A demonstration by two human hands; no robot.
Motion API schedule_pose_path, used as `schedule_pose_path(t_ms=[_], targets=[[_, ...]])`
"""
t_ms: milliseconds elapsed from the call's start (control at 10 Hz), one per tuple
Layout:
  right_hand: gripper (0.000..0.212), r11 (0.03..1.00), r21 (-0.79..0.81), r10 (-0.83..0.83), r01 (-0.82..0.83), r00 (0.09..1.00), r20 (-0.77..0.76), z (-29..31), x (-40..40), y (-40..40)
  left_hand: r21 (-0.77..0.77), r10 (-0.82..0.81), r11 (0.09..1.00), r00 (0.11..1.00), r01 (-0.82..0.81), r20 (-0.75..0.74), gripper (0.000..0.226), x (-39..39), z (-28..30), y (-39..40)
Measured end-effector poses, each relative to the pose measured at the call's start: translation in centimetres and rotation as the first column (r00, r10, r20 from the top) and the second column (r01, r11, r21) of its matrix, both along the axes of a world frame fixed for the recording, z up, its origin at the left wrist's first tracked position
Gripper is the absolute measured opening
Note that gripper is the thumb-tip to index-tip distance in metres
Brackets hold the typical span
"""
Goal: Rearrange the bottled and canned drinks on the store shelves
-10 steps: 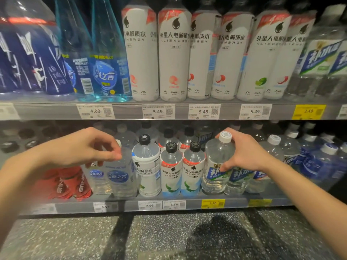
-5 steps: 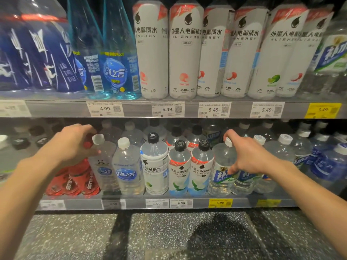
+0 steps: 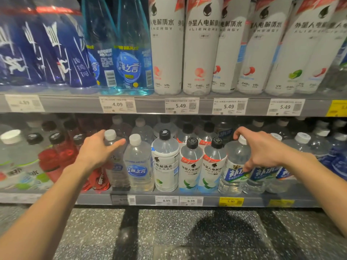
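Lower shelf (image 3: 187, 200) front row looks mostly lined up already; left hand (image 3: 97, 152) has its fingers wrapped round a clear plastic white-capped bottle (image 3: 115, 166) at the red drinks' edge; right hand (image 3: 262, 149) grips the shoulder of a clear blue-labelled water bottle (image 3: 234, 166), thumb on the label; both bottles stand on the shelf, so I'd guess just nudging left.

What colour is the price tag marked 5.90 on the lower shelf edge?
Yellow. The 5.90 price tag shows clearly in the head view, beside white tags.
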State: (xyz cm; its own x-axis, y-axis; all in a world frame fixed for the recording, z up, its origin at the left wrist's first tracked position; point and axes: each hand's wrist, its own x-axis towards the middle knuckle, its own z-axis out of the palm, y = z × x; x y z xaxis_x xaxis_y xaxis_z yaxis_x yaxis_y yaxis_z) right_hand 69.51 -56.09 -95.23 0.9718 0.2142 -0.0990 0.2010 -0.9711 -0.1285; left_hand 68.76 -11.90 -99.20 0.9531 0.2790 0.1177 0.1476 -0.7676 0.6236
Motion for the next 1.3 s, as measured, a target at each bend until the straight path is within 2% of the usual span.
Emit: schedule_pose_path(t_ms=[200, 500, 700, 800, 900, 1000, 1100, 1200, 1300], targets=[[0.112, 1.0, -0.028, -0.007, 0.007, 1.0, 0.015, 0.0, 0.2, 0.3, 0.269, -0.046, 0.962, 0.999, 0.048, -0.011, 0.051, -0.1, 0.4, 0.8], [0.105, 1.0, -0.026, 0.01, -0.011, 1.0, -0.028, 0.6, 0.1, 0.3, 0.3, -0.135, 0.94, 0.985, 0.162, -0.108, 0.042, -0.9, 1.8, 0.6], [0.116, 0.998, -0.063, 0.0, -0.003, 0.999, -0.04, 0.7, 0.6, 0.6, 0.233, -0.102, 0.963, 0.983, 0.137, -0.155, 0.043, -0.2, 1.8, 0.7], [0.115, 0.999, -0.044, 0.014, -0.016, 0.999, -0.051, 0.4, 1.0, 0.1, 0.297, -0.084, 0.948, 0.991, 0.113, -0.108, 0.046, -0.2, 1.5, 1.0], [0.105, 0.998, 0.045, 0.044, -0.042, 0.998, -0.043, 0.4, 0.7, -0.1, 0.334, -0.105, 0.937, 0.994, 0.098, 0.004, 0.047, -0.7, 1.9, 1.1], [0.089, 0.99, 0.106, 0.089, -0.093, 0.995, 0.038, 0.4, 0.4, 0.3, 0.396, -0.162, 0.913, 0.977, 0.095, 0.139, 0.041, -1.4, 3.1, 0.6], [0.066, 0.974, 0.152, 0.137, -0.168, 0.972, 0.192, 0.6, 0.2, 0.9, 0.491, -0.235, 0.866, 0.946, 0.098, 0.224, 0.028, -2.4, 4.4, -0.7], [0.037, 0.943, 0.24, 0.14, -0.231, 0.928, 0.345, 1.6, -0.4, 1.3, 0.513, -0.315, 0.85, 0.895, 0.118, 0.315, 0.018, -3.4, 5.8, -1.8], [0.008, 0.887, 0.349, 0.125, -0.303, 0.884, 0.45, 2.0, -1.3, 2.0, 0.491, -0.35, 0.862, 0.849, 0.126, 0.396, 0.02, -3.9, 6.7, -2.8]])
